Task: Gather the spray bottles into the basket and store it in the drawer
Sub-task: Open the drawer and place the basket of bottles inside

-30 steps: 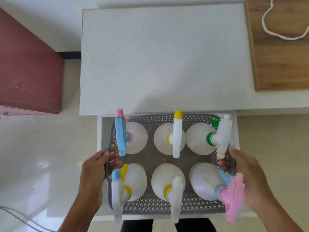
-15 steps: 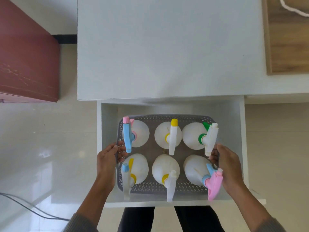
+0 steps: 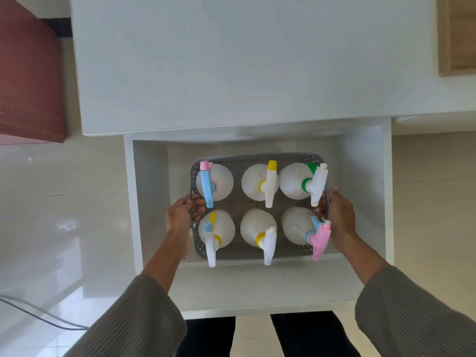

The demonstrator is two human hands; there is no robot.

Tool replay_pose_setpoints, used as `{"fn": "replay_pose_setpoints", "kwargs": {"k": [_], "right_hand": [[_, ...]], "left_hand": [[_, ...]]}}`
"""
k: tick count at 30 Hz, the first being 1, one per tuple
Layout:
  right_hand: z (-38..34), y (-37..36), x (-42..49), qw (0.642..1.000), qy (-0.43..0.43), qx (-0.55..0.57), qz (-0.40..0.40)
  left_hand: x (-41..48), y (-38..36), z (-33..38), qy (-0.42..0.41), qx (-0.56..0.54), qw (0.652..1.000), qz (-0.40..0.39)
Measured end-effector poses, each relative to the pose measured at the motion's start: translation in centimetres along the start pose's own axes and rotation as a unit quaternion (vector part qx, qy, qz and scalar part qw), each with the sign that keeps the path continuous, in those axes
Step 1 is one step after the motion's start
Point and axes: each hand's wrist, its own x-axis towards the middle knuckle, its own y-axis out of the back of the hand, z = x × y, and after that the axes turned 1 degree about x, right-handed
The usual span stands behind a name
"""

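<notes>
A grey perforated basket (image 3: pixel 257 158) sits low inside the open white drawer (image 3: pixel 257 287). Several white spray bottles stand in it in two rows, among them one with a blue and pink trigger (image 3: pixel 207 185), one with a yellow cap (image 3: pixel 269 184), one with a green collar (image 3: pixel 315 184) and one with a pink trigger (image 3: pixel 320 240). My left hand (image 3: pixel 180 217) is closed on the basket's left handle. Curled around the right handle is my right hand (image 3: pixel 340 217).
A white tabletop (image 3: pixel 231 60) overhangs the drawer's back. A wooden board (image 3: pixel 458 34) lies at its right end, a dark red cabinet (image 3: pixel 28 81) stands at the left. A cable (image 3: pixel 38 314) runs over the shiny floor. My legs (image 3: pixel 257 336) stand against the drawer front.
The basket has gone down from above the drawer rim deep into the drawer, both hands still on its handles. The view has pulled back, showing more of the drawer's inside.
</notes>
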Motion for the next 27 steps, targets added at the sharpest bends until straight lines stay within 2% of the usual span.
{"fn": "replay_pose_setpoints", "kwargs": {"k": [7, 27], "right_hand": [[1.5, -0.9, 2.3, 1.0, -0.006, 0.02, -0.009], [3.0, -1.7, 3.5, 1.0, -0.003, -0.026, -0.004]], "left_hand": [[2.4, -0.7, -0.9, 0.008, 0.036, 0.999, 0.015], [4.6, -1.5, -2.8, -0.013, 0.052, 0.998, 0.021]]}}
